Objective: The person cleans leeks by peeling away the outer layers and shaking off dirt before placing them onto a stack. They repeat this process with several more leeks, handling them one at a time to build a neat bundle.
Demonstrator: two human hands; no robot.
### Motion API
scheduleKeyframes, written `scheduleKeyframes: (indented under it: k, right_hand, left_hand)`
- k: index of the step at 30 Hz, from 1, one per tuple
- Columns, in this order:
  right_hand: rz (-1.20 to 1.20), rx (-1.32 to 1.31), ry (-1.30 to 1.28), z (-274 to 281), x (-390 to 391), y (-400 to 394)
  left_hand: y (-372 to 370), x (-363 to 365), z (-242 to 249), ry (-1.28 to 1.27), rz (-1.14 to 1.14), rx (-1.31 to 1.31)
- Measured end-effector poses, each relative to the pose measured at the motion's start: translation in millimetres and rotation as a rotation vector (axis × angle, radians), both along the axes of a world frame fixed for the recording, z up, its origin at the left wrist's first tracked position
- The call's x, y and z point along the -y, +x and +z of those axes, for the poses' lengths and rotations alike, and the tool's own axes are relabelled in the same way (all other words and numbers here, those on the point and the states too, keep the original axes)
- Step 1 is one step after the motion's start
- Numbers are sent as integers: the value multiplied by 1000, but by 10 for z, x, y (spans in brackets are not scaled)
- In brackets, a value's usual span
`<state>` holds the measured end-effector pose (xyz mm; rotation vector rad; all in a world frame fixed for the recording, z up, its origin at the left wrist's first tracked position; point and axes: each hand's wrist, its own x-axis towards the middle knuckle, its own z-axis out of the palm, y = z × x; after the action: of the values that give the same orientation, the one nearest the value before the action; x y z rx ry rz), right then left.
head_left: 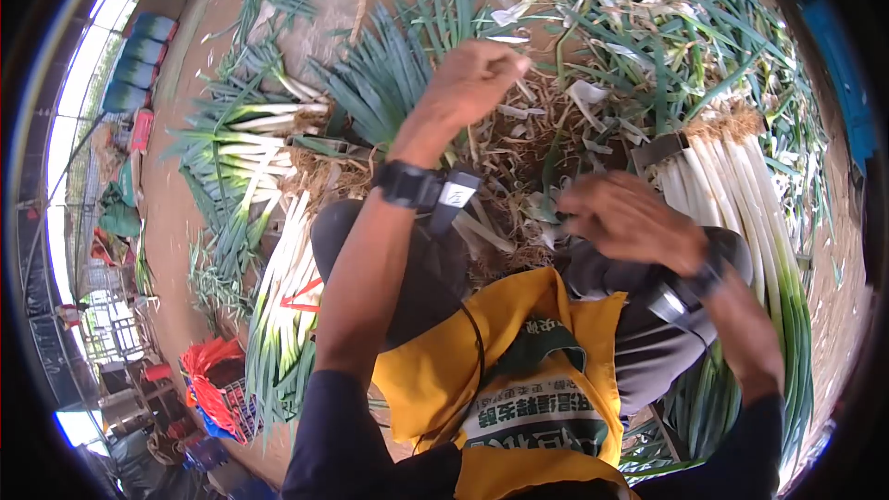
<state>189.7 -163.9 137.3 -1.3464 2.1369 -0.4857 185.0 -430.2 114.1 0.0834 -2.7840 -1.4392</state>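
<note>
My left hand [474, 83] is raised over the pile, its fingers curled together; whether anything is in them is hidden. Below it a bunch of dark green onion leaves [375, 79] fans out. My right hand [630, 220], smeared by motion, hovers above my knee with its fingers bent. A loose green leaf [553, 162] hangs close to its fingertips. Between and beyond the hands lie peeled skins and root scraps [519, 143]. Long white-stemmed green onions [732, 176] lie in a row beside my right knee, roots facing away.
More green onions [278, 268] are heaped to my left. Leaf waste [648, 28] covers the ground ahead and to the right. At the left stand a crate with a red bag [215, 366] and several blue-green bundles [139, 60]. My yellow apron [417, 398] spans my lap.
</note>
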Motion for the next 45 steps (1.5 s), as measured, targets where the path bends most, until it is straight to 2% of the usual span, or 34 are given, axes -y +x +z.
scheduleKeyframes:
  k: [1, 3, 4, 6, 8, 11, 12, 14, 16, 18, 20, 22, 23, 25, 28, 32, 36, 39, 41, 42, 44, 45]
  right_hand:
    - [12, 48, -92, -494, 266, -63]
    - [-52, 145, 56, -1186, 871, -75]
    - [-77, 181, 34, -1669, 1038, -24]
    - [-145, 256, 41, -2549, 1223, 144]
    - [-220, 323, 96, -3139, 1252, 395]
    - [-362, 371, 82, -3422, 1263, 824]
    - [-374, 301, 87, -3442, 1248, 926]
    - [-410, 159, 84, -3461, 1250, 1046]
    - [-403, 252, 157, -3637, 1308, 1034]
    - [-321, 276, 168, -3782, 1330, 1039]
    - [-410, 298, 92, -3650, 1433, 1116]
    - [-455, 237, 24, -3708, 1464, 1192]
    - [-458, 166, -3, -3740, 1497, 1230]
    - [-463, 66, 27, -3754, 1543, 1298]
    - [-466, 17, 177, -3788, 1611, 1360]
    - [-447, 136, 287, -3908, 1641, 1285]
    - [-319, 220, 170, -3374, 1627, 1048]
    - [-176, 664, 317, -3229, 1691, 682]
    - [-164, 806, 219, -2897, 1636, 498]
    - [-157, 873, 167, -2654, 1610, 402]
    - [-227, 1257, 69, -2006, 1568, 194]
    - [-289, 1317, 9, -1724, 1516, 134]
  left_hand:
    - [82, 199, 20, 1, 71, 7]
    - [234, 444, 140, 32, 152, -10]
    - [365, 486, 307, 60, 165, -38]
    - [602, 529, 560, 52, 199, -71]
    - [747, 630, 615, -19, 259, -142]
    - [859, 831, 422, -105, 376, -362]
    - [915, 879, 394, -121, 412, -406]
    - [1080, 851, 547, -137, 442, -382]
    - [1170, 865, 603, -181, 464, -384]
    - [1191, 833, 652, -61, 525, -353]
    - [1155, 693, 752, 79, 649, -301]
    - [1176, 630, 842, 186, 632, -274]
    - [1225, 661, 885, 219, 536, -278]
    - [1220, 706, 874, 165, 465, -273]
    - [1159, 749, 672, 27, 523, -302]
    - [1120, 734, 636, 143, 532, -306]
    - [1086, 848, 691, 39, 507, -177]
    - [1079, 858, 672, 55, 500, -170]
    - [1078, 877, 666, 90, 486, -153]
    - [1070, 893, 682, 107, 476, -140]
    - [1043, 951, 701, 122, 454, -122]
    - [1026, 984, 639, 142, 455, -165]
